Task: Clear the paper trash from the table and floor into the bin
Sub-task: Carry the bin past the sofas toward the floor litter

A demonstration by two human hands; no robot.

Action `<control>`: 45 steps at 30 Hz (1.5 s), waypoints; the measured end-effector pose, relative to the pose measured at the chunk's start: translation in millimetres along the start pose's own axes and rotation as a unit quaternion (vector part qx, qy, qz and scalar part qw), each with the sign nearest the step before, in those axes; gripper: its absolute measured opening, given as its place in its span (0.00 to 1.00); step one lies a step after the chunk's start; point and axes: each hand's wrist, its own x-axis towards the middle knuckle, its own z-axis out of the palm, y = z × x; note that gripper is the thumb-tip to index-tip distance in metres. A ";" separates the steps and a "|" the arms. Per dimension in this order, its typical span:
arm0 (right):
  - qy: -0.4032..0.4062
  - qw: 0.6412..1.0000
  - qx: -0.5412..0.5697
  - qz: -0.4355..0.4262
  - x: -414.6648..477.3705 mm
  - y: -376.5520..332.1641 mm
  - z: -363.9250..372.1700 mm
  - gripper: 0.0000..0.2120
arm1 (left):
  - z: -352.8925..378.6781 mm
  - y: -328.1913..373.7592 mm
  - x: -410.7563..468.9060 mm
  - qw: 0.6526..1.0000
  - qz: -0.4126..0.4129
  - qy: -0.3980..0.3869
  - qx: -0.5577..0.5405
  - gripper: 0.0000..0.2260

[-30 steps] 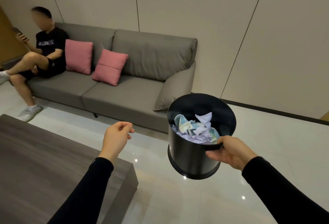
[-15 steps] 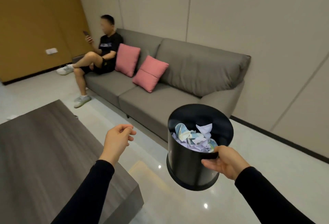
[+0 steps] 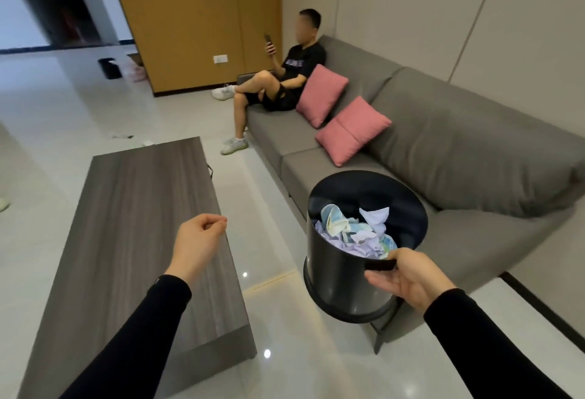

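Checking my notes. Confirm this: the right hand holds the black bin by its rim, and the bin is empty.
Wrong on one count: the black bin is not empty. The head view shows crumpled paper piled inside it. The right hand does hold it by its rim.

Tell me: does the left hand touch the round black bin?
Apart. The head view shows open floor between the left hand and the round black bin; only the right hand grips its rim.
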 end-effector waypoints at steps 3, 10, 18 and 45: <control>-0.022 0.999 -0.023 0.007 30.0 -18.9 17.5 0.19 | 3.0 -7.2 17.3 0.999 -0.018 0.025 -0.010 0.07; -0.060 0.995 -0.071 0.035 117.4 -70.1 77.5 0.18 | 24.7 -27.7 98.4 0.995 -0.068 0.066 -0.041 0.07; -0.072 0.990 -0.121 0.030 214.2 -154.1 161.3 0.20 | 37.4 -17.0 221.7 0.992 -0.077 0.082 -0.051 0.06; -0.248 0.935 -0.252 -0.015 488.8 -421.0 380.5 0.18 | 99.6 67.4 532.4 0.959 -0.071 0.274 -0.025 0.06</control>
